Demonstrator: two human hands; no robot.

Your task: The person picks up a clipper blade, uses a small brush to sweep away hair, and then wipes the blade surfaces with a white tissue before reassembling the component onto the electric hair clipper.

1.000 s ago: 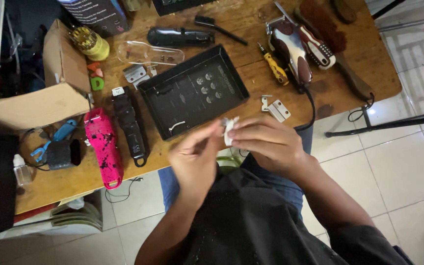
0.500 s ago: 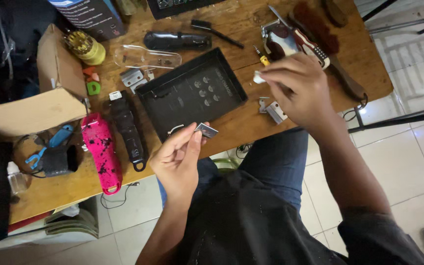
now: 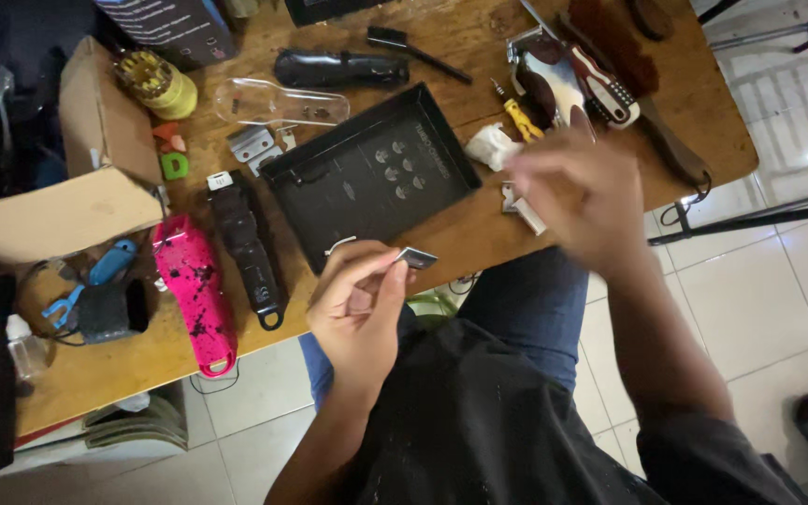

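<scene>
We hold a small flat grey metal plate (image 3: pixel 415 257), probably a clipper blade part, above the near edge of the wooden table (image 3: pixel 142 360), just in front of our lap. Our left hand (image 3: pixel 359 313) pinches it by one end, thumb and forefinger clamped on the plate while the rest sticks out to the right, clear of the skin; that grip seems chosen to leave most of the piece bare and easy to see. The left wrist bends back toward us, palm turned inward, the other fingers curled loosely underneath.

Our right hand (image 3: pixel 568 192) hovers over the table further right, blurred. Its fingers look loosely spread and we see nothing in them, though the blur keeps us from being sure. It is nearest a crumpled white cloth (image 3: pixel 490 148) and a small pale metal bracket (image 3: pixel 522 208) lying on the wood.

Just beyond the plate sits a shallow black rectangular tray (image 3: pixel 329 201), placed centrally, likely to keep small parts together. To its left lie a black clipper body (image 3: pixel 247 251) and a pink speckled clipper shell (image 3: pixel 196 292), side by side. A yellow-handled screwdriver (image 3: pixel 519 114) rests near the cloth, and an open brown cardboard box (image 3: pixel 58 201) stands at the far left.
</scene>
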